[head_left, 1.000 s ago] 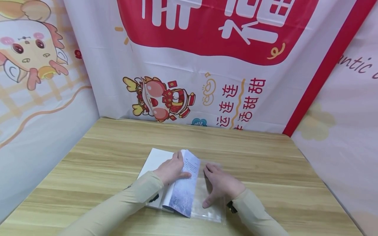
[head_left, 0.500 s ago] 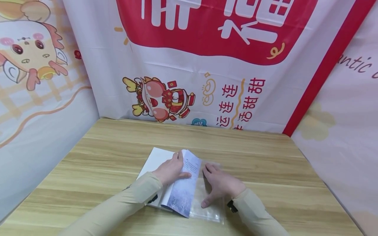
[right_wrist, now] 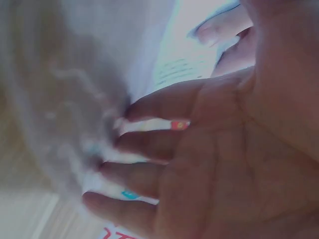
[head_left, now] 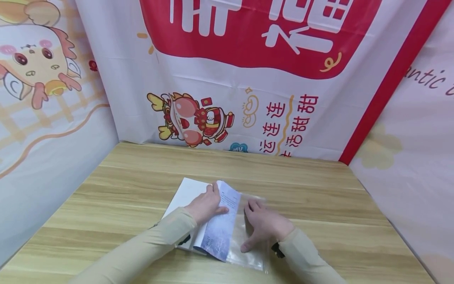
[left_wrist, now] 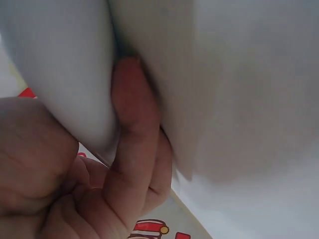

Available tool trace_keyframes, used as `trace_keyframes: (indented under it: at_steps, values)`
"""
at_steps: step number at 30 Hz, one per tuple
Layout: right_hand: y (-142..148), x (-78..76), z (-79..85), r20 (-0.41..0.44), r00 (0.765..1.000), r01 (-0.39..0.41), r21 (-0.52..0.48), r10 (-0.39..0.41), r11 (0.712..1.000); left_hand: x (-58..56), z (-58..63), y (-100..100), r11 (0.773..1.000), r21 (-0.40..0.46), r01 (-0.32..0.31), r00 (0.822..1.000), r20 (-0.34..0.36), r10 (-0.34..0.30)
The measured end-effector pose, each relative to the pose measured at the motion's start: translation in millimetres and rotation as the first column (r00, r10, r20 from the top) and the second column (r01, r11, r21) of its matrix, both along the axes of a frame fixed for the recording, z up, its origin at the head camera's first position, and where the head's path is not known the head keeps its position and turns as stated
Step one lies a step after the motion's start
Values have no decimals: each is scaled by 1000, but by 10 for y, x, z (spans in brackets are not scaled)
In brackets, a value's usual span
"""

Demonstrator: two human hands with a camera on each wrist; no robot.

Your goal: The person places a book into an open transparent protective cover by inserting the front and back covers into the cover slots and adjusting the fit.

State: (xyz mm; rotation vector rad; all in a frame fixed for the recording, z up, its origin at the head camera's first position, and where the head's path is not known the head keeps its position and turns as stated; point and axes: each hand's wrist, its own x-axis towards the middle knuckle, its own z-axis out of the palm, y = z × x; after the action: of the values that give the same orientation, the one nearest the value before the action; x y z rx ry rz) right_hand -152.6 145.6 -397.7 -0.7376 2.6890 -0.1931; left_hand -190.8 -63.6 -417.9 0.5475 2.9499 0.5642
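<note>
A book (head_left: 184, 193) lies open on the table, its white page on the left and its bluish-purple printed cover (head_left: 221, 232) lifted and bent over to the right. My left hand (head_left: 203, 207) holds this cover, thumb across the printed face. In the left wrist view the fingers (left_wrist: 132, 99) reach in between the white cover and the white page. A clear plastic book sleeve (head_left: 244, 258) extends to the right from under the cover. On it rests my right hand (head_left: 267, 223), fingers fairly straight and thumb spread apart; its fingertips (right_wrist: 132, 112) touch the film in the right wrist view.
The wood-grain table (head_left: 319, 189) reaches back to a white and red printed cloth (head_left: 227, 79). More printed cloth hangs along the left side (head_left: 53, 118) and the right side (head_left: 408, 157). Dark wrist cameras sit under both sleeves.
The printed cover's lower corner and the clear sleeve have shifted very slightly left. My right thumb has moved a touch left and toward me; the left hand has hardly moved.
</note>
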Motion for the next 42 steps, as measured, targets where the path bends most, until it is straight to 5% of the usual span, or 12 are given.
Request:
trace_keyframes:
  at_steps: [8, 24, 28, 31, 34, 39, 42]
  values:
    - [-89, 137, 71, 9, 1000, -26, 36, 26, 999, -23, 12, -7, 1000, -21, 16, 1000, 21, -15]
    - [-87, 125, 63, 11, 1000, -18, 28, 18, 999, -50, -7, 32, 997, -68, 45, 999, -17, -46]
    - [-79, 124, 51, -4, 1000, -28, 17, 28, 999, -44, 17, 28, 999, -25, 32, 998, 57, -30]
    - [-79, 126, 36, -20, 999, -37, 20, 37, 999, -34, 77, -20, 997, 78, 27, 979, 200, -43]
    - [-79, 129, 26, -32, 999, -41, 23, 41, 999, -39, 140, -100, 974, 225, 34, 936, 334, -110]
    - [-67, 118, 20, -11, 1000, -27, -3, 27, 1000, -66, 187, -226, 911, 403, 83, 870, 417, -264]
    - [-50, 77, 9, -3, 1000, -12, -48, 12, 999, -68, 179, -283, 908, 416, 58, 858, 443, -258]
